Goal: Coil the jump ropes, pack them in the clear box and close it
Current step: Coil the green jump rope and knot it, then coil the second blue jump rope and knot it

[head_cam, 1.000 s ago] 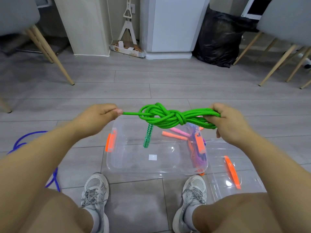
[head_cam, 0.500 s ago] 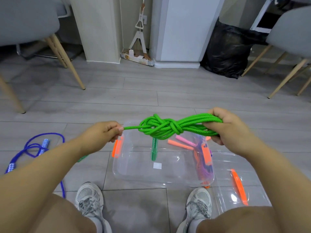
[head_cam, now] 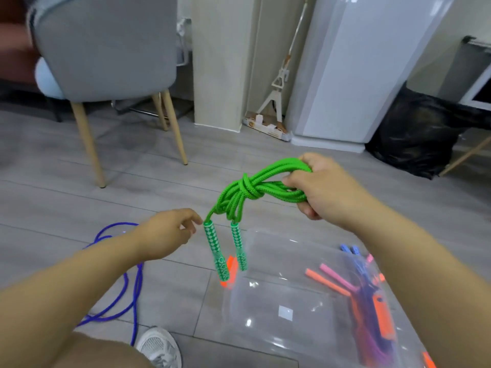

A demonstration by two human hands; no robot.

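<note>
Rope [head_cam: 279, 166], bright green and braided, is bunched into a short hank of several loops with a knot [head_cam: 249, 189] tied round its middle. Its two handles [head_cam: 216, 253], green with a white diamond pattern, hang straight down side by side from the hank's left end. Right hand [head_cam: 326, 189] has its fingers curled tight round the loops at the right end and holds the hank in the air, up and left of the box [head_cam: 279, 301]. Left hand [head_cam: 164, 232] is just beside the top of the nearer handle, fingers loosely bent and holding nothing; whether a fingertip touches it I cannot tell. Box stands open on the floor [head_cam: 79, 195], with packed ropes [head_cam: 328, 283] at its right side. Blue rope [head_cam: 132, 288] lies loose on the floor at left.

Half a second ago both hands stretched the hank level over the box, the left pinching a taut strand. Now the left has let go, both handles dangle, and the right alone carries the hank, which slopes down to the left.
</note>
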